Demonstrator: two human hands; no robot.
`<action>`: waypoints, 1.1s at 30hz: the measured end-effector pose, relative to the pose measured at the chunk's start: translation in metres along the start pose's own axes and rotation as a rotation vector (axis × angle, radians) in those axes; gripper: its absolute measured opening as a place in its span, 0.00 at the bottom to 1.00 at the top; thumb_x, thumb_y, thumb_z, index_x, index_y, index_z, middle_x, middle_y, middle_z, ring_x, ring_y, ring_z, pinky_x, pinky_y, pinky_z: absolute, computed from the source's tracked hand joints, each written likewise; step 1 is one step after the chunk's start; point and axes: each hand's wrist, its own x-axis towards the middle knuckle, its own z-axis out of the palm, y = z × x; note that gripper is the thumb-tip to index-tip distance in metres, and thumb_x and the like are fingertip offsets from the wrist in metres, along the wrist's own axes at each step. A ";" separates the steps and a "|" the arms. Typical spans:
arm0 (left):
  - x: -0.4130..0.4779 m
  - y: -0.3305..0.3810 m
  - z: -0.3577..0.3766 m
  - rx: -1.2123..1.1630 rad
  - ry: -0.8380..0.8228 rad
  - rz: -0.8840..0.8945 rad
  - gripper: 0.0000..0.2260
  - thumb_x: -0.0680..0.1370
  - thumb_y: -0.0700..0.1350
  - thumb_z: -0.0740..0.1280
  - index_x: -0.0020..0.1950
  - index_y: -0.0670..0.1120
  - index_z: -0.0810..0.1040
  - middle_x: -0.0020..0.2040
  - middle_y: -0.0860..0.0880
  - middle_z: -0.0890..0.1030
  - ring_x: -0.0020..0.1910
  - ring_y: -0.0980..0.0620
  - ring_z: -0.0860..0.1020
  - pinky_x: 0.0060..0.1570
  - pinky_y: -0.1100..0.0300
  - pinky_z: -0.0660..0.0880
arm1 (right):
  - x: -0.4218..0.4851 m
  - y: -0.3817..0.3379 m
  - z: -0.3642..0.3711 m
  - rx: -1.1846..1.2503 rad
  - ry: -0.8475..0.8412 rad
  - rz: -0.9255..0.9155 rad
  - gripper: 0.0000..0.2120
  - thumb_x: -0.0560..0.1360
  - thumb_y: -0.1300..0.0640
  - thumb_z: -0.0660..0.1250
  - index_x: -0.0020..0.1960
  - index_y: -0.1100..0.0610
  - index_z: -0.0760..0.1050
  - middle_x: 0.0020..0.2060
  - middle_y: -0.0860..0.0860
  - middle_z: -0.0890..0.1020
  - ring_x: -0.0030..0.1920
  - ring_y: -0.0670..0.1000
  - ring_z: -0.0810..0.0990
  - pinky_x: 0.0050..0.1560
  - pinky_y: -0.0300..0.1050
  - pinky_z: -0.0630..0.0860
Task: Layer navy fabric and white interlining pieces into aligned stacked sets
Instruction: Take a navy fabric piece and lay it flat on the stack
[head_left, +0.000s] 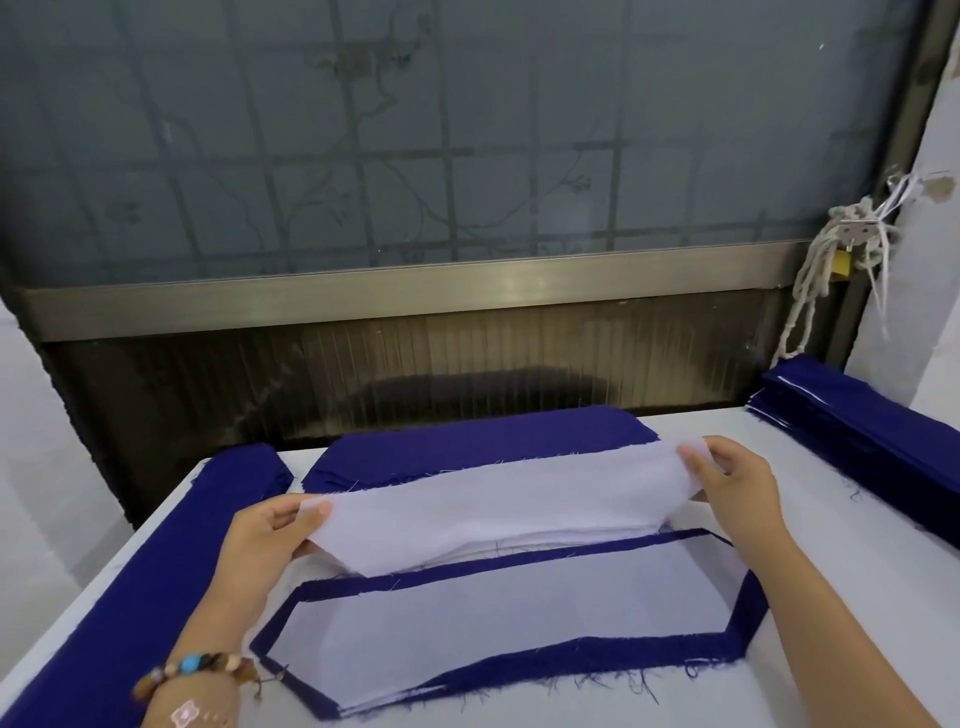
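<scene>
A white interlining piece (493, 506) is lifted over the middle of the table, sagging between my hands. My left hand (265, 535) pinches its left end and my right hand (727, 478) pinches its right end. Below it, toward me, lies a stacked set (519, 670): a navy fabric piece with a white interlining piece (493, 613) laid on top, so the navy shows as a border. Behind the lifted piece sits a pile of navy fabric pieces (467, 441). More white interlining pieces seem to lie under the lifted one.
A long stack of navy pieces (872, 441) runs along the right side of the white table (831, 597). Another navy stack (145, 571) runs along the left edge. A dark window frame and a wall stand right behind the table.
</scene>
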 end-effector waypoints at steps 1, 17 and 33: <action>0.000 0.002 -0.002 -0.008 -0.009 -0.019 0.05 0.76 0.41 0.69 0.50 0.48 0.82 0.46 0.50 0.85 0.48 0.50 0.82 0.41 0.61 0.78 | 0.000 -0.001 -0.002 0.021 -0.001 0.019 0.04 0.77 0.52 0.65 0.51 0.50 0.73 0.45 0.47 0.78 0.41 0.47 0.77 0.33 0.33 0.71; -0.010 0.023 -0.024 -0.039 -0.279 -0.319 0.09 0.74 0.43 0.73 0.52 0.42 0.82 0.45 0.45 0.86 0.35 0.54 0.83 0.33 0.65 0.78 | 0.000 -0.004 -0.023 -0.135 -0.206 0.252 0.13 0.79 0.53 0.64 0.57 0.61 0.76 0.43 0.58 0.79 0.38 0.57 0.78 0.43 0.47 0.79; -0.015 0.024 -0.043 0.214 -0.548 -0.548 0.14 0.68 0.49 0.77 0.51 0.44 0.85 0.50 0.44 0.85 0.47 0.49 0.84 0.41 0.60 0.79 | -0.003 0.003 -0.043 -0.452 -0.551 0.381 0.20 0.74 0.41 0.66 0.44 0.59 0.79 0.30 0.54 0.78 0.32 0.51 0.73 0.32 0.41 0.68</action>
